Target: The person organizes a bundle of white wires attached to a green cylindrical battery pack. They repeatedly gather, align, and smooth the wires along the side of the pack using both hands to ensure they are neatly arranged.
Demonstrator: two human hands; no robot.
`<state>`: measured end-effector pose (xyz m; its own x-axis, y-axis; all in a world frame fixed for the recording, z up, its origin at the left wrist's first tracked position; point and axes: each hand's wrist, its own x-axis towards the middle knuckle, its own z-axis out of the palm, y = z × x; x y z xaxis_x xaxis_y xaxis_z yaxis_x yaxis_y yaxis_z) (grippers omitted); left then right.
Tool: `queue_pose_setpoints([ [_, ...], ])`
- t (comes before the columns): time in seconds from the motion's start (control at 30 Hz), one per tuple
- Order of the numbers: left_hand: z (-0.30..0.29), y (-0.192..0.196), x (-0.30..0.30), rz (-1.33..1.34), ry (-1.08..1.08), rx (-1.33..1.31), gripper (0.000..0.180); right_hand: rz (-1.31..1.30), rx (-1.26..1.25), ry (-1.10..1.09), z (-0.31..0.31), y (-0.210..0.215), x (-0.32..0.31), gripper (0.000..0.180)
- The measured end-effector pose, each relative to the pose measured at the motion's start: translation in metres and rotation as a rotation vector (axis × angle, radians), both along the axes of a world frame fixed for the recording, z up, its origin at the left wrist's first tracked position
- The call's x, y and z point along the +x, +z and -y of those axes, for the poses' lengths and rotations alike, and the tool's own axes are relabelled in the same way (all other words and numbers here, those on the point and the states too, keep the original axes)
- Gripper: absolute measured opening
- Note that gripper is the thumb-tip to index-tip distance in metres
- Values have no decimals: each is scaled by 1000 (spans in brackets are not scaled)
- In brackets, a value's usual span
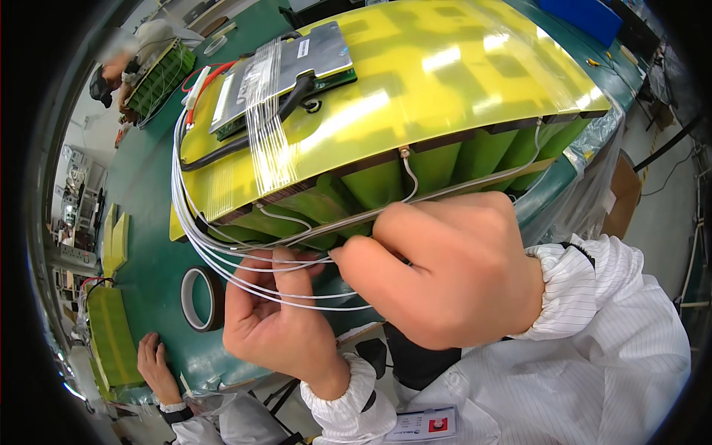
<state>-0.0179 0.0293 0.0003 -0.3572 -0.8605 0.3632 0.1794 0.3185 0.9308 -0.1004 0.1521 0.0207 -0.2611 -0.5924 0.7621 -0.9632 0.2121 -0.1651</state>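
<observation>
A large battery pack (437, 67) with a shiny yellow cover and green cells along its near side lies in front of me. A circuit board with a grey metal plate (319, 55) is strapped on top with clear tape (268, 111). Thin white wires (194, 230) loop off its left end and run along the near side. My left hand (278, 319) pinches some of these wires below the pack's lower edge. My right hand (445, 274) is closed at the same wires, fingertips close to the left hand's; several wires pass behind it.
A roll of brown tape (202, 298) stands on the green table (148, 237) left of my hands. Another person's hand (156, 367) rests near the table edge by a yellow-green panel (111, 337). At the far left, someone works at another pack (159, 81). A blue bin (582, 21) is at the far right.
</observation>
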Motion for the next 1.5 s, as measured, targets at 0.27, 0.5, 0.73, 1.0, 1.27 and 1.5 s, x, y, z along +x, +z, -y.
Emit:
queue_pose_setpoints([
  [0.27,6,3,-3,-61,-10,0,8,15,-41,-19,-28,-9,-9,25],
  [0.5,5,8,-3,-62,0,-11,8,32,-70,-55,-52,-13,-20,20],
  [0.73,3,-8,0,-21,-6,1,12,-45,-103,-36,-55,-19,-28,15],
  [1.0,4,-7,-3,-43,-3,-23,11,-55,-54,-6,-14,-14,-14,20],
  [1.27,1,-8,-5,-43,0,-11,12,-101,-6,-83,3,-9,-13,19],
  [1.5,3,-10,-1,-69,0,-29,13,-127,-20,-68,16,-11,-7,16],
])
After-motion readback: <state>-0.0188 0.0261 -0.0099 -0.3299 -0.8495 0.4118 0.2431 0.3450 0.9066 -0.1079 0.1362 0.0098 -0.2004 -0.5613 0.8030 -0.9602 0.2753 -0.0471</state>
